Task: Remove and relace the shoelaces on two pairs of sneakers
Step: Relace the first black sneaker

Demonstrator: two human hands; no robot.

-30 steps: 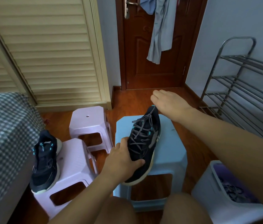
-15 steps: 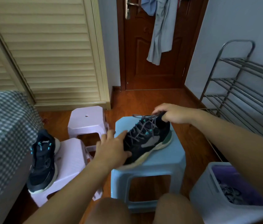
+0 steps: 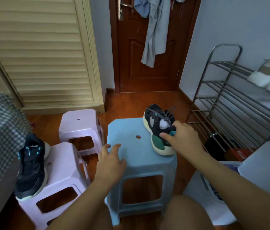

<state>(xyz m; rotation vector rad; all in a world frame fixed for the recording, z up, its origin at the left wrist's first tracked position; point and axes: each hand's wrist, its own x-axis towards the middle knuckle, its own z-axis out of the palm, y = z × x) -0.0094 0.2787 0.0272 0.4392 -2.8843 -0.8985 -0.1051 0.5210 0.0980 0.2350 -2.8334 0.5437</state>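
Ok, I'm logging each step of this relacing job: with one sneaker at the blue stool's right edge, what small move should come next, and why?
Probably release the laced sneaker so that it rests on the blue stool. The right hand grips it at the stool's right edge, its grey laces threaded. The left hand hovers open over the stool, free to fetch the lace-less sneaker from the lilac stool.

Daylight is falling on the wooden floor [image 3: 147, 103], brown door [image 3: 147, 52] (clothes [image 3: 155, 30] hanging), louvered wardrobe [image 3: 39, 52], metal rack [image 3: 227, 97].
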